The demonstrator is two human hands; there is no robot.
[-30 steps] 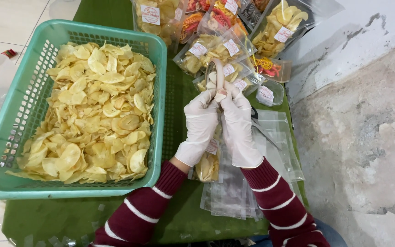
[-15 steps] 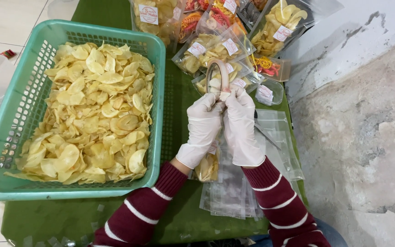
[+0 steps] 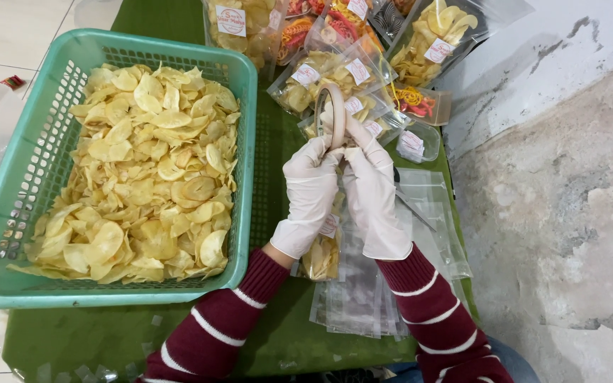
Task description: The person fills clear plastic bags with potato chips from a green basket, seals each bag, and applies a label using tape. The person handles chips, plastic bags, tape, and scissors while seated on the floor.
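At left we see a basket (image 3: 8, 191) of chips (image 3: 136, 170). At centre our left hand (image 3: 311, 191) and right hand (image 3: 372, 188) pinch a tape roll (image 3: 332, 113), fingers clenched on its rim. We judge it light and stiff; under the wrists hangs a chip bag (image 3: 323, 252), crinkly and fragile. Filled bags (image 3: 335, 71) lie above.

Perforated plastic basket (image 3: 246, 142), glossy clear bags (image 3: 363, 305)

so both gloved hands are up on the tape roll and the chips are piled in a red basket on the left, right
Not quite: the basket is teal green, not red, as the head view shows. The rest holds: the left hand and right hand, both gloved, are up on the tape roll, and the chips fill that basket.
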